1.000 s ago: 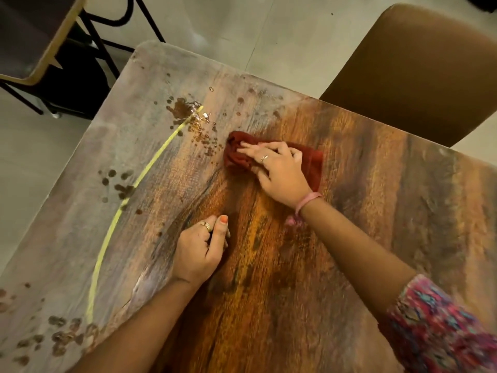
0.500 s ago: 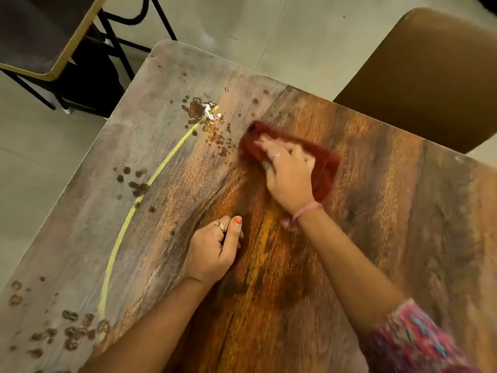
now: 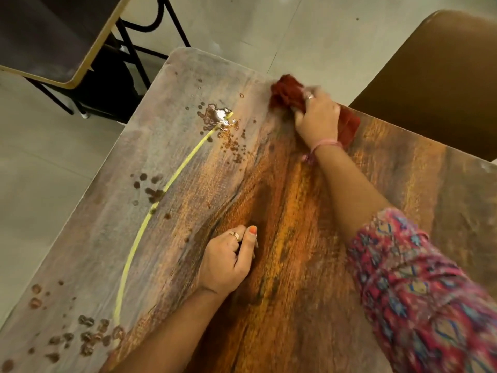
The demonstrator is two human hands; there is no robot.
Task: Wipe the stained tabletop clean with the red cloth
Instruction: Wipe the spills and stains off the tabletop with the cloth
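The wood-grain tabletop point(image 3: 295, 265) fills most of the head view. My right hand point(image 3: 318, 117) presses the bunched red cloth point(image 3: 285, 92) against the table's far edge and grips it. A wet brown puddle with droplets point(image 3: 217, 118) lies left of the cloth. More brown drops point(image 3: 150, 187) sit on the left side, and another cluster point(image 3: 88, 337) is at the near left corner. A thin yellow curved line point(image 3: 150, 216) runs across the stained side. My left hand point(image 3: 228, 262) rests as a loose fist on the table's middle, holding nothing.
A brown padded chair back point(image 3: 435, 82) stands beyond the table's far right edge. Another table with a yellow rim and black metal legs point(image 3: 88, 63) is at the upper left. Pale tiled floor point(image 3: 40, 170) lies left of the table.
My right hand has swept the red cloth away from me, from near the middle to the table's far edge. My left hand has stayed in place.
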